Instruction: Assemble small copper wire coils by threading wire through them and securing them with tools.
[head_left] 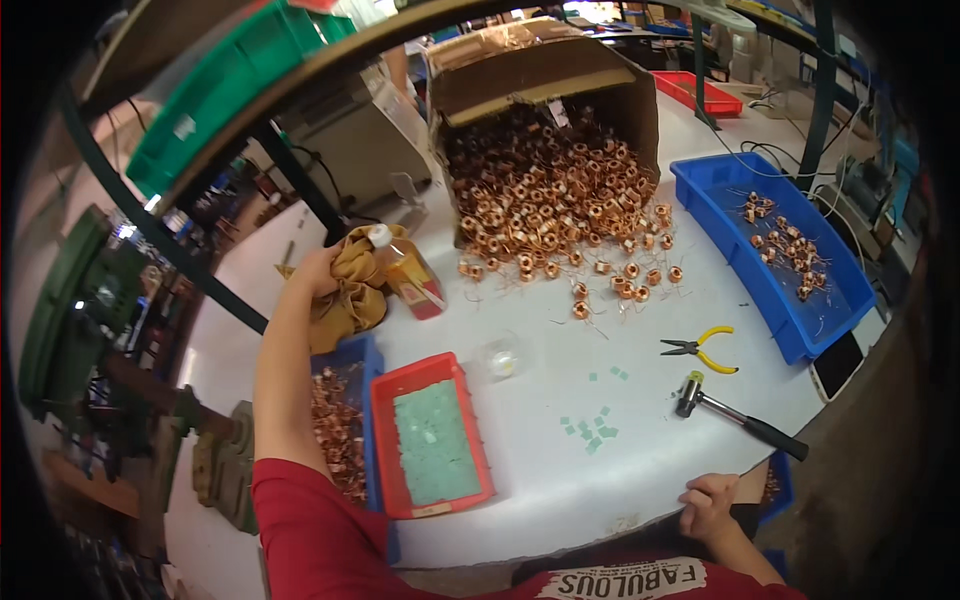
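Observation:
My left hand [319, 272] reaches far across to the left and grips a crumpled tan cloth [352, 300]; its fingertips are partly lost in the folds. Right beside the cloth stands a clear bottle [411, 275] with a white cap, yellowish above and red toward its base. My right hand [708, 505] is at the near table edge, fingers curled in, with nothing visible in them. Above it on the table lie a hammer [742, 415] with a black handle and pliers [702, 348] with yellow grips.
A tipped cardboard box [540, 75] spills copper coils [560, 200]. At right is a blue tray [720, 210] with several coils. At left, a red tray [478, 440] holds green pieces beside a blue bin [372, 440] of copper parts. Small green squares [590, 430] lie mid-table. A shelf spans overhead.

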